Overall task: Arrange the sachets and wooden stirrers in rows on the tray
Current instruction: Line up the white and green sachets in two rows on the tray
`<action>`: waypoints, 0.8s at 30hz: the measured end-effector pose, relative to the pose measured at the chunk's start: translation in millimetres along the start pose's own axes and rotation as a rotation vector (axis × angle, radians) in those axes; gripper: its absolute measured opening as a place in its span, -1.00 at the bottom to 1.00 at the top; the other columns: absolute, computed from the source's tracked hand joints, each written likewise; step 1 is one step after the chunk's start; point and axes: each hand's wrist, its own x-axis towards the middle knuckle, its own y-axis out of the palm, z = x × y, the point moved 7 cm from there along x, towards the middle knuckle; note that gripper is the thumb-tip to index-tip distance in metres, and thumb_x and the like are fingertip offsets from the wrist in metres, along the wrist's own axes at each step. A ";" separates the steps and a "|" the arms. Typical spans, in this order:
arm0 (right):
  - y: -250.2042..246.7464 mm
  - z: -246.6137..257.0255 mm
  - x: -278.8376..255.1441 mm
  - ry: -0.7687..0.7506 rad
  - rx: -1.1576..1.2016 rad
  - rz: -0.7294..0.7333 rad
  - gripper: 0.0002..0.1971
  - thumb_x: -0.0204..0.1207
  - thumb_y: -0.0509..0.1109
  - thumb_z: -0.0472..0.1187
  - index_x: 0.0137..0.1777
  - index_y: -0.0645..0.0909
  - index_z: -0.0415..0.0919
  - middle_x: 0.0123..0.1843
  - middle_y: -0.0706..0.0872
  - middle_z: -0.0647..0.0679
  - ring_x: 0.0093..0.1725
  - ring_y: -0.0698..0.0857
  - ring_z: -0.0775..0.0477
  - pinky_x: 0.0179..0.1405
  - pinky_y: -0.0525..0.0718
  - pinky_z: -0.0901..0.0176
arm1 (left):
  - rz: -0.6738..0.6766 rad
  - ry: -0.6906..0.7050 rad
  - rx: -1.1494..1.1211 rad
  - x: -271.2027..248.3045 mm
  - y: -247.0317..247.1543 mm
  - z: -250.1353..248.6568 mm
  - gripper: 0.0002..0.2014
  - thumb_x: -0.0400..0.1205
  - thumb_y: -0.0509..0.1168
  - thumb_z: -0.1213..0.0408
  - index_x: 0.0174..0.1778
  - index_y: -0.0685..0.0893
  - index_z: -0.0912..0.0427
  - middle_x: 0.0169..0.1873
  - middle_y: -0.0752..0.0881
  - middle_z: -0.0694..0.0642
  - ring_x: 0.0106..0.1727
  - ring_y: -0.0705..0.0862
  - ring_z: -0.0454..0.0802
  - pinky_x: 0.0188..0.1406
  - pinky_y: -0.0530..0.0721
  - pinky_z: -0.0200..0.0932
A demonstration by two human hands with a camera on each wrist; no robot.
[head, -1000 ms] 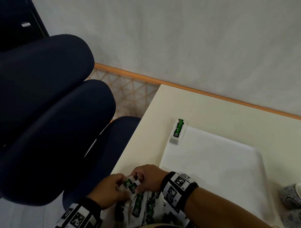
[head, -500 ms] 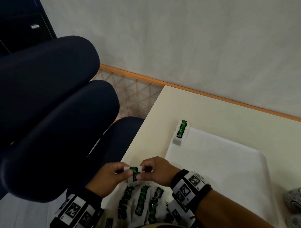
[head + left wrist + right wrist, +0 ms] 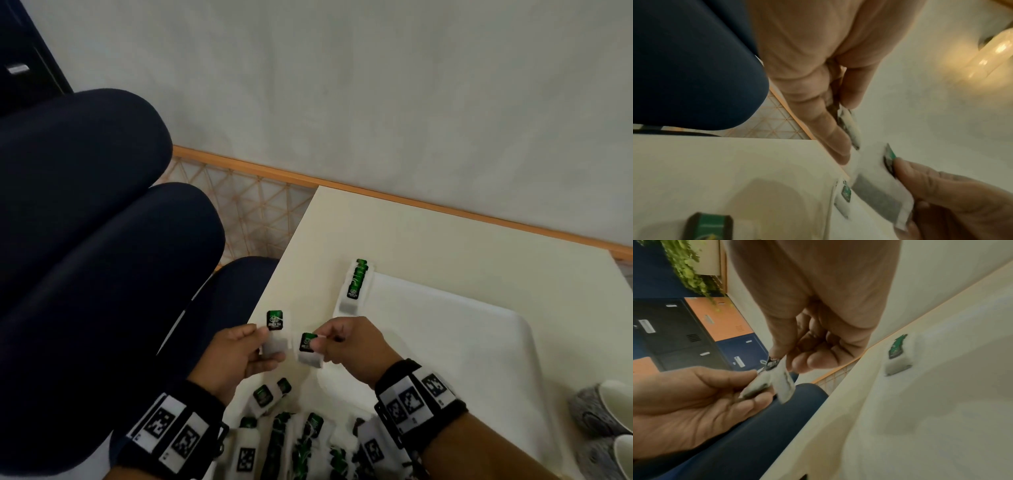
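My left hand (image 3: 267,342) pinches one green-labelled tea sachet (image 3: 275,329) above the table's left edge. Just to its right, my right hand (image 3: 320,342) pinches a second sachet (image 3: 308,347); the two sachets are slightly apart. In the right wrist view this second sachet (image 3: 784,382) hangs from thumb and forefinger. In the left wrist view, the left hand's sachet (image 3: 849,126) shows edge-on. A short row of sachets (image 3: 356,284) stands at the far left corner of the white tray (image 3: 462,342). Several loose sachets (image 3: 291,435) lie in a pile near me. No wooden stirrer shows.
Dark blue chair cushions (image 3: 102,257) crowd the space left of the cream table (image 3: 445,246). Grey-sleeved cups (image 3: 603,411) stand off the tray's right edge. A wall with a wooden skirting (image 3: 411,202) runs behind the table.
Both hands lifted off the sachet pile and drew apart. The clump they held together is now split, one sachet in each hand.
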 end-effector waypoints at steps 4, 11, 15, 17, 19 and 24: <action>-39.6 -31.2 18.0 0.071 -0.123 -0.161 -0.89 0.55 0.43 -0.13 -0.20 0.64 -0.07 -0.24 0.78 -0.07 -0.24 0.73 0.00 -0.15 0.73 0.10 | -0.060 -0.024 0.052 14.9 0.2 5.4 -0.78 0.71 0.20 0.41 0.05 0.64 0.53 -0.07 0.76 0.44 -0.26 0.81 0.18 -0.37 0.78 -0.17; -79.6 -69.7 57.3 0.197 -0.270 -0.312 -0.87 0.59 0.36 -0.08 -0.19 0.53 0.05 -0.12 0.75 -0.06 -0.10 0.73 -0.12 -0.21 0.57 0.20 | -0.044 -0.040 0.125 24.0 9.4 13.2 -0.80 0.71 0.19 0.42 -0.06 0.68 0.47 -0.10 0.77 0.44 -0.22 0.80 0.21 -0.37 0.78 -0.19; -80.8 -71.9 69.6 0.215 -0.314 -0.329 -0.82 0.62 0.34 -0.09 0.10 0.65 -0.15 -0.23 0.60 0.10 -0.10 0.60 -0.02 -0.11 0.45 0.24 | -0.036 -0.047 0.137 26.7 11.1 13.1 -0.79 0.71 0.20 0.41 -0.05 0.68 0.49 -0.13 0.78 0.41 -0.23 0.81 0.20 -0.36 0.78 -0.19; -81.9 -71.5 74.1 0.228 -0.341 -0.353 -0.78 0.63 0.32 -0.07 0.13 0.64 -0.17 -0.21 0.57 0.09 -0.09 0.55 -0.01 -0.10 0.43 0.25 | -0.036 -0.045 0.141 27.4 10.9 12.9 -0.79 0.71 0.20 0.40 -0.07 0.69 0.46 -0.15 0.79 0.39 -0.20 0.81 0.21 -0.34 0.79 -0.17; -82.1 -70.8 77.1 0.244 -0.364 -0.366 -0.84 0.63 0.31 -0.05 0.04 0.59 -0.13 -0.21 0.57 0.07 -0.10 0.55 -0.02 -0.14 0.42 0.25 | -0.036 -0.046 0.145 27.1 10.9 13.4 -0.79 0.71 0.20 0.40 -0.09 0.70 0.44 -0.16 0.80 0.37 -0.18 0.81 0.23 -0.32 0.79 -0.16; -80.4 -76.4 76.5 0.302 -0.204 -0.416 -0.63 0.45 0.52 0.00 0.07 0.41 -0.08 -0.09 0.67 -0.04 -0.13 0.65 -0.09 -0.33 0.51 0.19 | -0.042 -0.052 0.144 25.9 9.0 16.2 -0.78 0.70 0.21 0.40 -0.10 0.69 0.46 -0.17 0.80 0.37 -0.17 0.82 0.25 -0.33 0.79 -0.16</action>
